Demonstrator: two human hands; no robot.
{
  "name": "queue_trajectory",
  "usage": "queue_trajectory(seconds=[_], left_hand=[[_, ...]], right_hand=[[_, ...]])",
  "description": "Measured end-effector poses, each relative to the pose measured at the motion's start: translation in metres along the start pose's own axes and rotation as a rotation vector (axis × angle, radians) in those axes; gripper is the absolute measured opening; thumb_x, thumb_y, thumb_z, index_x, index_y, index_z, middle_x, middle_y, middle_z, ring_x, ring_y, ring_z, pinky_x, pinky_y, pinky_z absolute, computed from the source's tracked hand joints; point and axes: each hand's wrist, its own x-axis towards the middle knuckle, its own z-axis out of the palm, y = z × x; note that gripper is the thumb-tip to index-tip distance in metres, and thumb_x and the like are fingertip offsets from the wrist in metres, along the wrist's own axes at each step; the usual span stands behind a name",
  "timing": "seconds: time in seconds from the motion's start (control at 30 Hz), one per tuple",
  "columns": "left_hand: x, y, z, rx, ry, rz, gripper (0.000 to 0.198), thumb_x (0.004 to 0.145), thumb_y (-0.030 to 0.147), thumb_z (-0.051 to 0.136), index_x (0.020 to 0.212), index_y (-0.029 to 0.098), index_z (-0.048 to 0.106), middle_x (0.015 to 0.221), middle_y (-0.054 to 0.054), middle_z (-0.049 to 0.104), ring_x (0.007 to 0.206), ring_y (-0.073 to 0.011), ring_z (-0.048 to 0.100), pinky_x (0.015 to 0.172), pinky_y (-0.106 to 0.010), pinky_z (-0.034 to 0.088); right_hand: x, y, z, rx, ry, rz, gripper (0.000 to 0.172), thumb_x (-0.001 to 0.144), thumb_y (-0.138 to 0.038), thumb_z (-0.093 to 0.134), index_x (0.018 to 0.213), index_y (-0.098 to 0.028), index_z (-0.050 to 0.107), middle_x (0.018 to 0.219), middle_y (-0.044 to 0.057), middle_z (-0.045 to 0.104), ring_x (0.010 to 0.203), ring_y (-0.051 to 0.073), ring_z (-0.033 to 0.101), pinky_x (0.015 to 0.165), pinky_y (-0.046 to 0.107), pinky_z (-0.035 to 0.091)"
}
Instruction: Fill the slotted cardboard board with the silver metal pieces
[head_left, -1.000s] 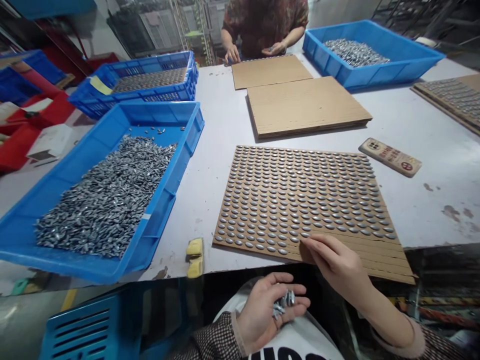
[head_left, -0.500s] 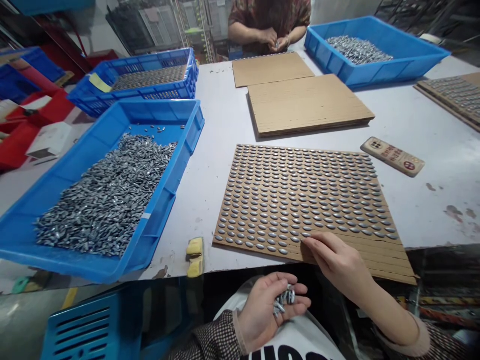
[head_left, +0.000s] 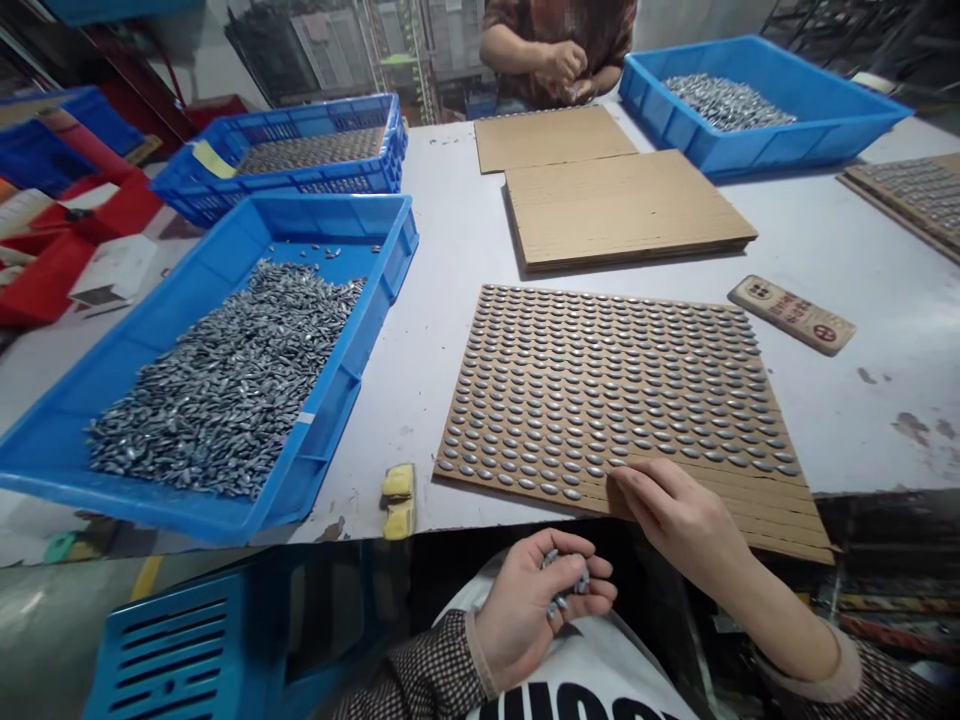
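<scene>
Head view: left hand (head_left: 521, 610) half curled, a small bunch of grey metal pieces (head_left: 566, 578) in the palm, likely cupped against spills. Right hand (head_left: 679, 515) open, fingertips (head_left: 624, 478) on the low edge of a cardboard sheet (head_left: 787, 515), maybe to keep it still. Sheet at 6 o'clock on the worktop (head_left: 442, 250), with neat rows of like pieces and bare strips near the hand. At 9 o'clock, a blue plastic tray (head_left: 322, 420) heaped with more pieces. At 2 o'clock, a cream block (head_left: 791, 315) with red marks, writing too small to read. Black letters (head_left: 577, 702) on a white shirt (head_left: 592, 650), cut off, no clear word.
</scene>
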Motion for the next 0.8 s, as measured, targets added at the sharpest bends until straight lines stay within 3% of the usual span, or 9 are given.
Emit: queue_trajectory(seconds=[0.2, 0.47, 0.63, 0.7, 0.8], left_hand=[[0.002, -0.005, -0.002, 0.018, 0.014, 0.027, 0.038, 0.07, 0.027, 0.078, 0.1, 0.008, 0.065, 0.076, -0.007, 0.067, 0.064, -0.0124, 0.062, 0.063, -0.025, 0.048], [0.006, -0.006, -0.001, 0.028, 0.034, 0.108, 0.033, 0.071, 0.035, 0.077, 0.088, 0.011, 0.064, 0.067, -0.003, 0.062, 0.056, -0.0087, 0.054, 0.053, -0.021, 0.038], [0.006, -0.005, 0.001, -0.016, 0.04, 0.11, 0.032, 0.071, 0.032, 0.077, 0.091, 0.009, 0.066, 0.073, -0.005, 0.063, 0.061, -0.0091, 0.056, 0.057, -0.022, 0.04], [0.004, -0.003, 0.001, -0.033, 0.034, 0.094, 0.033, 0.071, 0.029, 0.078, 0.095, 0.01, 0.066, 0.079, -0.007, 0.065, 0.066, -0.0111, 0.059, 0.061, -0.023, 0.043], [0.003, -0.002, 0.002, -0.063, 0.046, 0.071, 0.032, 0.07, 0.025, 0.079, 0.094, 0.011, 0.065, 0.082, -0.007, 0.066, 0.07, -0.0124, 0.062, 0.069, -0.026, 0.046]], right_hand=[[0.004, -0.003, -0.001, -0.046, 0.022, -0.007, 0.018, 0.095, -0.012, 0.046, 0.101, -0.019, 0.062, 0.095, 0.008, 0.065, 0.089, 0.018, 0.061, 0.078, 0.031, 0.049], [0.001, 0.001, 0.001, 0.042, 0.001, 0.043, 0.02, 0.095, -0.014, 0.046, 0.102, -0.019, 0.064, 0.096, 0.008, 0.066, 0.089, 0.018, 0.062, 0.079, 0.031, 0.051], [0.0, -0.003, -0.005, 0.122, 0.067, 0.097, 0.022, 0.094, -0.015, 0.049, 0.11, -0.021, 0.062, 0.102, 0.008, 0.066, 0.094, 0.02, 0.063, 0.083, 0.033, 0.052], [-0.004, -0.013, -0.01, 0.188, 0.106, 0.123, 0.023, 0.092, -0.014, 0.051, 0.112, -0.022, 0.061, 0.1, 0.008, 0.066, 0.091, 0.019, 0.064, 0.081, 0.032, 0.053], [-0.012, -0.036, -0.015, 0.363, 0.048, 0.126, 0.022, 0.091, -0.015, 0.053, 0.11, -0.022, 0.062, 0.097, 0.009, 0.065, 0.088, 0.02, 0.064, 0.075, 0.032, 0.055]])
